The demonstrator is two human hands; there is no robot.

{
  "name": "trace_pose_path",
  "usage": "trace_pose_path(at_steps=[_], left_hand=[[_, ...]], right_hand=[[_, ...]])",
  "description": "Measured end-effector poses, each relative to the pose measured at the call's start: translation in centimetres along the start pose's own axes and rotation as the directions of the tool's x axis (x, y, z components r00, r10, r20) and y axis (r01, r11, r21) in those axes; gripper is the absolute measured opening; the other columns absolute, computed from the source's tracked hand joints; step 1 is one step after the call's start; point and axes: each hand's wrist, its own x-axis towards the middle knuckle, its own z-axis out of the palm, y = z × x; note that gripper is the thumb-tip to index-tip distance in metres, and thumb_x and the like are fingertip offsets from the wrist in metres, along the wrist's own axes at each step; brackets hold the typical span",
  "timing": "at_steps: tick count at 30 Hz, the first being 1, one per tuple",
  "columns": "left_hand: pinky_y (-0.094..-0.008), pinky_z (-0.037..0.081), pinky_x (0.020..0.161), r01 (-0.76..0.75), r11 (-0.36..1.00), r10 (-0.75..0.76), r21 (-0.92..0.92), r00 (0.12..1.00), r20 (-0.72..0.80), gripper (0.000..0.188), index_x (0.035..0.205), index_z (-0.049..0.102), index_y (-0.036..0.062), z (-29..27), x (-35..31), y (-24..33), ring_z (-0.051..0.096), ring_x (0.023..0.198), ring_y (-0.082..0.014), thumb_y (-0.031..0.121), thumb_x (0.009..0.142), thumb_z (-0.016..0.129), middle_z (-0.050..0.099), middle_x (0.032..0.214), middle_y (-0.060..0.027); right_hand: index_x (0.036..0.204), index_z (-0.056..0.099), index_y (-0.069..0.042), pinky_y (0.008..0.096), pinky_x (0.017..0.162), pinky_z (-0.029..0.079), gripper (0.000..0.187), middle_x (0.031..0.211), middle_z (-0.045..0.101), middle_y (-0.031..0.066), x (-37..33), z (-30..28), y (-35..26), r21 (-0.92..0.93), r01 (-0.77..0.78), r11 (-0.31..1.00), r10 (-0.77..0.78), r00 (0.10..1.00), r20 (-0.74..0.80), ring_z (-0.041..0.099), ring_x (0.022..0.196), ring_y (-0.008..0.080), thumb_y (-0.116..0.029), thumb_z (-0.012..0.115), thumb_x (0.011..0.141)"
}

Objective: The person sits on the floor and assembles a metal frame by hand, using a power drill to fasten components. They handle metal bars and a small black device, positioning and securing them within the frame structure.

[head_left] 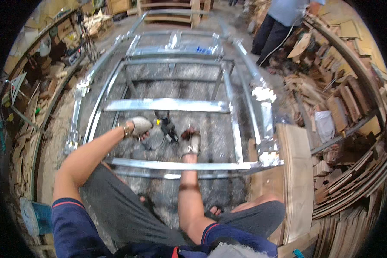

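Power tool (167, 125), dark, compact and rigid, probably hefty, lies on the floor inside the metal frame (172, 105); left hand (138, 127) and right hand (191, 139), gloved, curled beside it, holding nothing clearly.

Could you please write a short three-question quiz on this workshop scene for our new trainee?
1. True or false: both gloved hands, the left hand and the right hand, reach inside the metal frame.
2. What lies on the floor between the hands? A) a dark power tool B) a paint bucket C) a broom
3. What is stacked along the right side of the view?

Key
1. True; both reach past the near bar.
2. A.
3. Wood offcuts piled on racks, with a person standing at the far end.
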Motion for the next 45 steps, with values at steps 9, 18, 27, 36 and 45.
trace_pose_path(at_steps=[9, 18, 27, 36, 45], left_hand=[[-0.0263, 0.029, 0.036, -0.209, 0.696, 0.206, -0.687, 0.975, -0.087, 0.025, 0.082, 0.047, 0.0124, 2.3, 2.7, 0.6, 0.035, 0.042, -0.0105, 0.029, 0.098, 0.038, 0.045, 0.067, -0.0016], [-0.0281, 0.024, 0.037, -0.224, 0.621, 0.179, -0.751, 0.973, -0.142, 0.023, 0.078, 0.046, 0.0150, 2.3, 3.1, 0.3, 0.030, 0.040, -0.0103, 0.024, 0.097, 0.036, 0.040, 0.059, 0.0018], [-0.0263, 0.025, 0.037, -0.228, 0.666, 0.170, -0.711, 0.973, -0.153, 0.024, 0.080, 0.048, 0.0135, 2.5, 3.5, 0.0, 0.030, 0.041, -0.0091, 0.022, 0.098, 0.034, 0.040, 0.059, 0.0005], [-0.0266, 0.023, 0.036, -0.174, 0.686, 0.141, -0.706, 0.984, -0.106, 0.022, 0.087, 0.047, 0.0124, 2.3, 4.7, -0.4, 0.029, 0.042, -0.0080, 0.026, 0.098, 0.035, 0.040, 0.065, 0.0011], [-0.0274, 0.024, 0.035, -0.178, 0.682, 0.177, -0.709, 0.981, -0.077, 0.027, 0.077, 0.047, 0.0106, 2.4, 4.8, -0.3, 0.029, 0.040, -0.0092, 0.023, 0.096, 0.032, 0.039, 0.060, -0.0006]], right_hand=[[0.124, 0.048, 0.008, 0.0369, 0.081, 0.057, 0.057, 0.117, 0.060, 0.0224, -0.3, -1.4, 1.5, 0.288, 0.072, 0.955, 0.029, 0.943, -0.331, 0.066, 0.096, 0.0326, -0.042, 0.033, 0.099], [0.114, 0.056, -0.006, 0.0316, 0.064, 0.056, 0.027, 0.099, 0.063, 0.0145, -0.3, -0.6, 1.3, 0.401, -0.206, 0.893, 0.198, 0.978, 0.063, 0.063, 0.077, 0.0247, -0.017, 0.053, 0.090], [0.105, 0.059, -0.008, 0.0298, 0.062, 0.049, 0.019, 0.095, 0.064, 0.0119, -2.1, 2.6, 0.6, -0.022, 0.056, 0.998, -0.060, 0.978, -0.202, 0.064, 0.082, 0.0247, -0.020, 0.054, 0.091], [0.119, 0.056, -0.011, 0.0346, 0.068, 0.049, 0.029, 0.109, 0.067, 0.0073, -2.7, 3.7, -0.4, -0.336, 0.098, 0.937, -0.121, 0.991, -0.050, 0.066, 0.090, 0.0250, -0.027, 0.057, 0.094], [0.104, 0.063, -0.001, 0.0285, 0.052, 0.048, 0.027, 0.087, 0.069, 0.0078, -5.4, 7.3, -1.3, -0.672, 0.250, 0.697, -0.299, 0.953, 0.044, 0.068, 0.070, 0.0193, -0.024, 0.067, 0.089]])
